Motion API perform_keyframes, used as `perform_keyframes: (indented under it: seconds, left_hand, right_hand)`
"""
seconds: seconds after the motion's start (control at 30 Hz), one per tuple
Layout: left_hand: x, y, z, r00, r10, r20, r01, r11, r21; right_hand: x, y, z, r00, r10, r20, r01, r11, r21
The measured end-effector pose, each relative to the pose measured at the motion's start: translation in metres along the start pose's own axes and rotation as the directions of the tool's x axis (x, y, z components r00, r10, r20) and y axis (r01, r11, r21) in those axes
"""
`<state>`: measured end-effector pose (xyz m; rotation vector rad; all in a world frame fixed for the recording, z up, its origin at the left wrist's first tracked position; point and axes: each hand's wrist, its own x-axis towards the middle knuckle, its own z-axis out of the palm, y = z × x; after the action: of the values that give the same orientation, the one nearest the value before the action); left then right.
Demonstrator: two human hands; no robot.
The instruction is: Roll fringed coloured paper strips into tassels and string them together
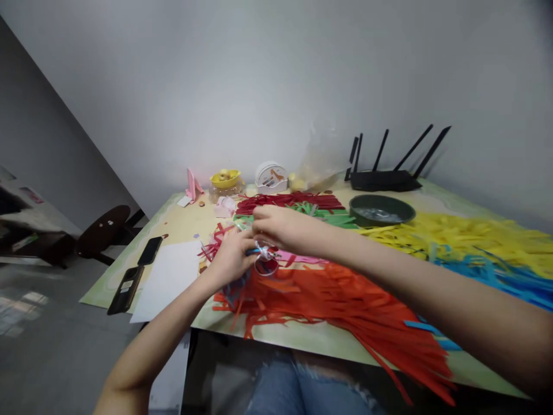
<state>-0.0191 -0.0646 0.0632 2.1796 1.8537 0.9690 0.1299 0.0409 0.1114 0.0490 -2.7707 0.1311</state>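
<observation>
Over the middle of the table, my left hand (233,256) is closed, its fingers pinched round a thin blue piece (252,251). Close against it, my right hand (276,226) is bent down with its fingertips pressed together; what they pinch is hidden. A shiny whitish ribbon tie (263,252) shows at the fingers, with a clear ring-like loop (266,266) below. Orange-red strips (341,294) spread under both hands and hang over the front edge. Dark red strips (298,202) and green strips (334,218) lie behind the hands.
Yellow strips (470,236) and blue strips (488,274) lie right, near a dark green bowl (382,208) and a black router (384,180). White paper (166,276), a phone (150,251) and a brown case (125,290) lie left. A yellow fruit bowl (225,180) stands behind.
</observation>
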Motion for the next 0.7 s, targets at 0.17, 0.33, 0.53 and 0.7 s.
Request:
perform_keyframes:
  seconds: [0.17,0.33,0.53,0.7]
  left_hand:
    - [-0.004,0.003,-0.013,0.968,-0.223,-0.11,0.15,0.877,-0.456]
    - [-0.005,-0.021,-0.029,0.899,-0.432,-0.072,0.303,0.733,-0.609]
    - [-0.022,-0.063,-0.091,0.836,-0.533,-0.129,0.359,0.71,-0.607]
    - [-0.043,-0.08,-0.142,0.81,-0.568,-0.144,0.447,0.758,-0.475]
  right_hand:
    - [0.002,0.035,0.028,0.951,0.276,-0.137,-0.165,0.832,0.529]
    - [0.015,0.024,0.056,0.898,0.4,-0.182,-0.153,0.672,0.725]
    - [0.026,0.02,0.053,0.97,0.242,-0.001,-0.132,0.533,0.835]
    - [0.024,0.035,0.049,0.956,0.293,-0.011,-0.135,0.472,0.871]
